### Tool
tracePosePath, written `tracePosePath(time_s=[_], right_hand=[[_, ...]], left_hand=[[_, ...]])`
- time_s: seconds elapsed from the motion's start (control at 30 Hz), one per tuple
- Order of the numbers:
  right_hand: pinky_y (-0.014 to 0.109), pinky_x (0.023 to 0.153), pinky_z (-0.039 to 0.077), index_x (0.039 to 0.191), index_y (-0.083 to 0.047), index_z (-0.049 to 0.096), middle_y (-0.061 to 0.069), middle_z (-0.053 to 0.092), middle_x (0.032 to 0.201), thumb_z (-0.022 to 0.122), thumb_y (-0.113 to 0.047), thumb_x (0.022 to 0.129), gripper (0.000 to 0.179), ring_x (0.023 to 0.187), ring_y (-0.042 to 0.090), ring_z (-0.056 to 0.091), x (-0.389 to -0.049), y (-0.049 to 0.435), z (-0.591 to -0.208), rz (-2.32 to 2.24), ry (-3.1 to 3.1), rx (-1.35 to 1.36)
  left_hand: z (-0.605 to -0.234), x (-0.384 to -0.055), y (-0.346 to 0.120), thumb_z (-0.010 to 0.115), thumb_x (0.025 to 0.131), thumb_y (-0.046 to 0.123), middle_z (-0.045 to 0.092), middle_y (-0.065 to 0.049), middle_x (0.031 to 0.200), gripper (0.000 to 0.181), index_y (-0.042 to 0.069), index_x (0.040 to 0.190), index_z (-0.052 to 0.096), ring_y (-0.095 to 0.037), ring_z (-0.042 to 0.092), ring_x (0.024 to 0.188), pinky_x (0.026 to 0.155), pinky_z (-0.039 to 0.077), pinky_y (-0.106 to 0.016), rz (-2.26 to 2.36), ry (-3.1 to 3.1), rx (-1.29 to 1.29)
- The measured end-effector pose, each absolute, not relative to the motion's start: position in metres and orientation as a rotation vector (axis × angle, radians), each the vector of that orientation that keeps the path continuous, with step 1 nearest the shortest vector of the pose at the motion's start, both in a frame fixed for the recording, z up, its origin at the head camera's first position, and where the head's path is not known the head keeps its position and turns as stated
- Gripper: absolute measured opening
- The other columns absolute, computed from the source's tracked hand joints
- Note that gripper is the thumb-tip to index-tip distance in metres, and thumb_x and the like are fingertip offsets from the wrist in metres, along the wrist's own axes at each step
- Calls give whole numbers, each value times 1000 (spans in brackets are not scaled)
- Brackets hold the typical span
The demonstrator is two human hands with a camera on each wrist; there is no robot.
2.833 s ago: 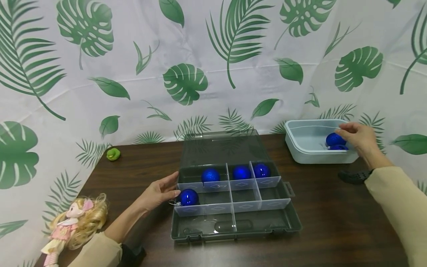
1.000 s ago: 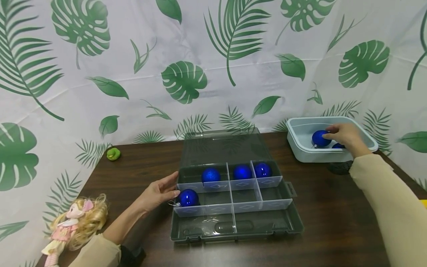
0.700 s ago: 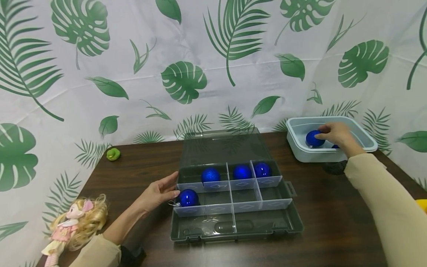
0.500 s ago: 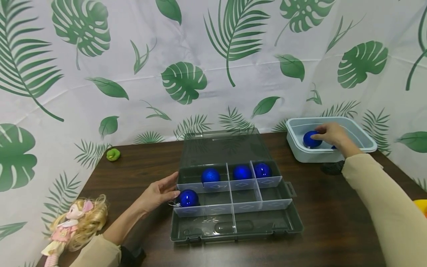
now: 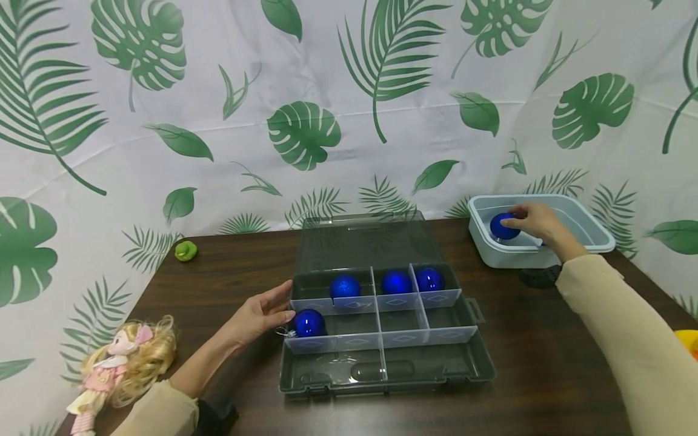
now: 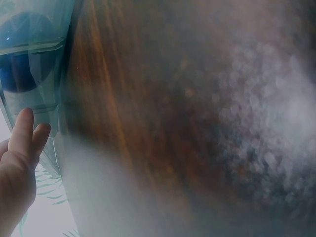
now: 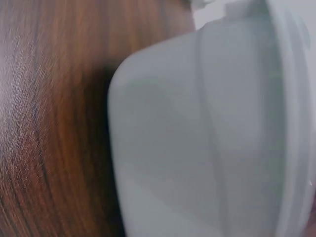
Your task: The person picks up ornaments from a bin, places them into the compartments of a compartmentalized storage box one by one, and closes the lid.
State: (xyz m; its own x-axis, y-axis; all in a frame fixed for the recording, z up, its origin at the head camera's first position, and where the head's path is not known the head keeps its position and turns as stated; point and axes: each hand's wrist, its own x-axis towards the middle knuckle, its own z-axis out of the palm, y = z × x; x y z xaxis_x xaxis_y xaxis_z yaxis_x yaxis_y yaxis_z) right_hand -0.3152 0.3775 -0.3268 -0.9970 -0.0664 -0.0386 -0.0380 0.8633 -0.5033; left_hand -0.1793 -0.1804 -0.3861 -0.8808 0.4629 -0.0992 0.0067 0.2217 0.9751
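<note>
In the head view my right hand [image 5: 537, 223] pinches a blue Christmas bauble [image 5: 500, 227] between thumb and fingers, inside the left part of a pale blue plastic bin [image 5: 523, 259]. The right wrist view is mostly filled by the bin's outer wall [image 7: 163, 138]. My left hand [image 5: 257, 316] rests with extended fingers against the left side of a grey see-through compartment box [image 5: 436, 360]. Three blue baubles sit in its back row, among them a glittery one [image 5: 345, 287]. A shiny bauble [image 5: 309, 323] lies at the middle row's left end, close to my left thumb.
The box's lid [image 5: 354, 242] lies open toward the back. A blond doll [image 5: 114, 363] lies at the left table edge, and a small green duck [image 5: 185, 251] stands at the back left. Something yellow [image 5: 687, 342] shows at the far right.
My right hand took hold of the bauble at the bin's right and moved it leftward inside the bin. The left hand and the compartment box stay in place.
</note>
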Motion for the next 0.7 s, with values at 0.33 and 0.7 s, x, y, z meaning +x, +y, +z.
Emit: tracePosePath(time_s=[0.33,0.7], right_hand=[[58,97,38,134,10,41,37,46,128,54,-41,93,67,116,47,46,-295,354,-299,-1086,3059,-89],[8,83,46,140,1,39,23,45,136,56,-37,94,62,110,16,52,-254,272,-287,-1550,2755,-220]], left_hand=[[-387,-182,-181,62,90,11,20,-25,153,74,-3,148,18,-42,28,136,104,33,-45,1713,2120,421],[-386,-180,-182,61,91,10,18,-27,152,73,-5,148,16,-44,27,135,104,34,-44,1713,2121,446]])
